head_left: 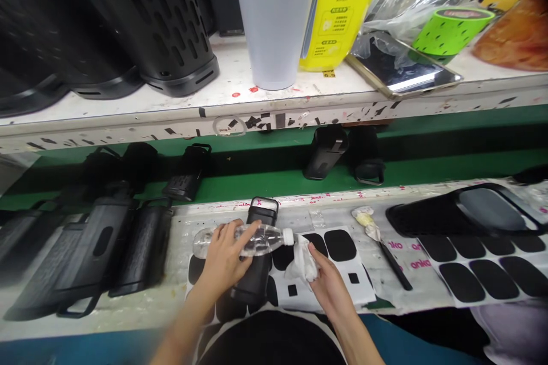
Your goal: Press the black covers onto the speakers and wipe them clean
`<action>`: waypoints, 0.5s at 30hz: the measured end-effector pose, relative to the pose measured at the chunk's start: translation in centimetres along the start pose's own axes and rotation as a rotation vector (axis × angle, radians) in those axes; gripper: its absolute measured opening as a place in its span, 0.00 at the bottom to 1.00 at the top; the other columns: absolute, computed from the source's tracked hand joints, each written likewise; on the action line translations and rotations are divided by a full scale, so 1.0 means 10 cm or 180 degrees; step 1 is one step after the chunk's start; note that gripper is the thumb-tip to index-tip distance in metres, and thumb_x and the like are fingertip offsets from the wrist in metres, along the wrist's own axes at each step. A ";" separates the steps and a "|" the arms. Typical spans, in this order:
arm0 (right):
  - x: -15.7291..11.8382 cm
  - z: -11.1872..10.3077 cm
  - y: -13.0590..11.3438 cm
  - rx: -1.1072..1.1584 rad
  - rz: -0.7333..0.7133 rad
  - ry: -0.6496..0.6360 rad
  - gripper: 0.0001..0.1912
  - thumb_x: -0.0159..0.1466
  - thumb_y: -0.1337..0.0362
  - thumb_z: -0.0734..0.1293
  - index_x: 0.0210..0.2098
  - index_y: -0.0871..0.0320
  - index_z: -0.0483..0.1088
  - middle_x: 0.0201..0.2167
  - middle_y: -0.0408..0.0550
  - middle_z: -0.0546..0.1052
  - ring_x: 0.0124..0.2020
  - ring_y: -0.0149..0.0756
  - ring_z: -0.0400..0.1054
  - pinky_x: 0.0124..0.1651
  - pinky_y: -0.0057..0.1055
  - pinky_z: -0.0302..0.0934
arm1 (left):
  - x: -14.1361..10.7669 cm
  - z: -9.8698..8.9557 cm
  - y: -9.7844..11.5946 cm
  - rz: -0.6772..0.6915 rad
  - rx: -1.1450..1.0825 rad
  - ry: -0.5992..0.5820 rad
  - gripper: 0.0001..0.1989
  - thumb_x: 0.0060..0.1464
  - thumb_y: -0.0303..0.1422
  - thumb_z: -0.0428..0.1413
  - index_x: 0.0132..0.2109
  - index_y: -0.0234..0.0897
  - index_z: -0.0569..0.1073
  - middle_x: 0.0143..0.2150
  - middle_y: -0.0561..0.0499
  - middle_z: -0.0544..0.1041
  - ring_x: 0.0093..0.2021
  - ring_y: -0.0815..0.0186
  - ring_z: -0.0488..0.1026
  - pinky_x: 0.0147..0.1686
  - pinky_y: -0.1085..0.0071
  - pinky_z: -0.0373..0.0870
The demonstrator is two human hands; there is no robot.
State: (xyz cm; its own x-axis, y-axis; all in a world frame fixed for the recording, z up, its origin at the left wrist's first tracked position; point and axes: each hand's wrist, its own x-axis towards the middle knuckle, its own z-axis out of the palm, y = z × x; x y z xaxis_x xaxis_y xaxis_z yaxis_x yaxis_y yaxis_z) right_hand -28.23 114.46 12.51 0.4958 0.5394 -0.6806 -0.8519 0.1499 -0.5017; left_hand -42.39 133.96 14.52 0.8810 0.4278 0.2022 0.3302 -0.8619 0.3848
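My left hand is wrapped round a clear plastic bottle, which lies sideways in the air with its white cap end to the right. Close to that cap, my right hand pinches a crumpled white cloth or tissue. Below the bottle lies a black casing with a loop handle, partly covered by my left hand. Under it is a white sheet of black rounded-square stickers. Whether liquid is leaving the bottle I cannot tell.
Several black casings lie at the left. A black-handled tool with a wrapped tip, another sticker sheet and a large black casing lie right. The shelf above holds a grey tumbler, a yellow package and a phone.
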 end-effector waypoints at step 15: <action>-0.23 -0.20 -0.44 0.0451 -0.0593 0.0314 0.27 0.54 0.51 0.76 0.52 0.52 0.78 0.59 0.46 0.74 0.64 0.47 0.64 0.63 0.34 0.65 | -0.17 0.77 -1.10 -0.2268 -0.1274 0.1445 0.38 0.52 0.50 0.62 0.62 0.32 0.61 0.56 0.37 0.74 0.54 0.52 0.75 0.54 0.54 0.73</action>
State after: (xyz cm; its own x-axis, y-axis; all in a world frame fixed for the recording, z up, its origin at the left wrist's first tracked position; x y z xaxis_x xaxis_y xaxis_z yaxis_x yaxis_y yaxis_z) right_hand -25.28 110.91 15.28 0.6547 0.4091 -0.6357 -0.7559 0.3577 -0.5483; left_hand -44.90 140.59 3.04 0.2710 0.9574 0.0993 0.5260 -0.2337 0.8177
